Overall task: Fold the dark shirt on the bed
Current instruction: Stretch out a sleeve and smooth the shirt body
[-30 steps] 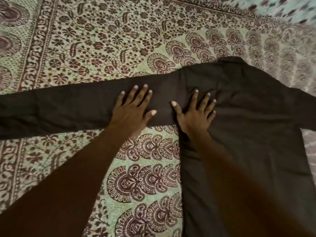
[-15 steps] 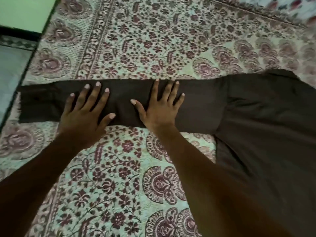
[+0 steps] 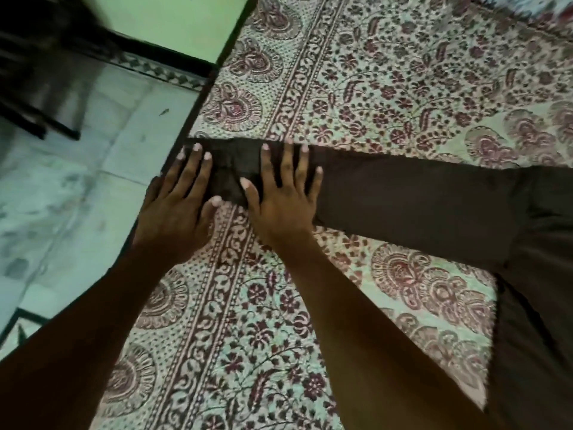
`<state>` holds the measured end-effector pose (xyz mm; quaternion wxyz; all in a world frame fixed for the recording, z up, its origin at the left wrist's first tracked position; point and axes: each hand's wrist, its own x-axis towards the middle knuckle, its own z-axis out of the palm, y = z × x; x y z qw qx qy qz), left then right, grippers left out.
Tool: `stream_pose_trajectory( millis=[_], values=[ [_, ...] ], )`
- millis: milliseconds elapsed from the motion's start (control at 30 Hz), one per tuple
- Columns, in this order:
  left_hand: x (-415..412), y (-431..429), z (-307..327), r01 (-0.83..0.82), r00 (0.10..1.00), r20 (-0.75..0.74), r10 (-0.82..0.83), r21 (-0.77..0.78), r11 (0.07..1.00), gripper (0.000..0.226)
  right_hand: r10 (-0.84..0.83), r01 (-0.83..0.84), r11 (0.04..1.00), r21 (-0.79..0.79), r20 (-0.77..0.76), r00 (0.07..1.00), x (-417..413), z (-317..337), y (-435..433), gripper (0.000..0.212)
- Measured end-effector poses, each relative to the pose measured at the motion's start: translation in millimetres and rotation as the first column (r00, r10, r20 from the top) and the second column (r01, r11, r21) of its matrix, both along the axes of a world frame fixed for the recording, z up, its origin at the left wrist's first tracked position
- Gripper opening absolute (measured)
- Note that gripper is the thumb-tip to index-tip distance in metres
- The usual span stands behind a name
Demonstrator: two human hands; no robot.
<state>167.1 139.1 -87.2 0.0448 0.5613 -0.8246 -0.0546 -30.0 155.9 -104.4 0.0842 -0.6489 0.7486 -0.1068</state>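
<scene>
The dark shirt [image 3: 434, 206] lies flat on the bed, its body at the right edge of view and one long sleeve stretched out to the left. The sleeve's cuff [image 3: 229, 169] reaches the bed's left edge. My left hand [image 3: 179, 206] presses flat on the cuff end with fingers spread, partly over the edge of the bed. My right hand [image 3: 285, 193] lies flat on the sleeve just right of the cuff, fingers straight and spread. Neither hand grips the cloth.
The bed is covered by a patterned maroon and pale green bedspread [image 3: 387, 88]. Its left edge [image 3: 192, 125] runs diagonally; beyond it is a tiled floor [image 3: 62, 197] and a dark piece of furniture [image 3: 46, 72] at top left.
Both hands have slid left along the sleeve from the shoulder to the cuff, staying flat on it. The view has swung left, bringing the bed edge and floor into sight.
</scene>
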Motion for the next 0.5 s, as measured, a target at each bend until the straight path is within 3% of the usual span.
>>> stream_pose_trajectory(
  millis=[133,267,400,500],
  values=[
    [41,-9,-8,0.046,0.999,-0.026,-0.043,0.136,0.990,0.070,0.123,-0.122,0.992,0.019,-0.054,0.991,40,-2,-15,0.070],
    [45,-12,-2,0.072,0.997,-0.005,-0.072,0.091,0.993,0.069,0.209,-0.209,0.978,-0.014,-0.039,0.977,37,3,-21,0.072],
    [27,-16,8,0.154,0.988,-0.030,-0.154,0.012,0.988,0.066,-0.008,0.007,1.000,-0.023,-0.031,0.999,17,6,-12,0.066],
    [18,-15,8,0.166,0.985,0.046,-0.166,-0.003,0.986,0.063,-0.017,0.020,0.997,0.075,-0.029,0.999,17,0,-6,0.063]
  ],
)
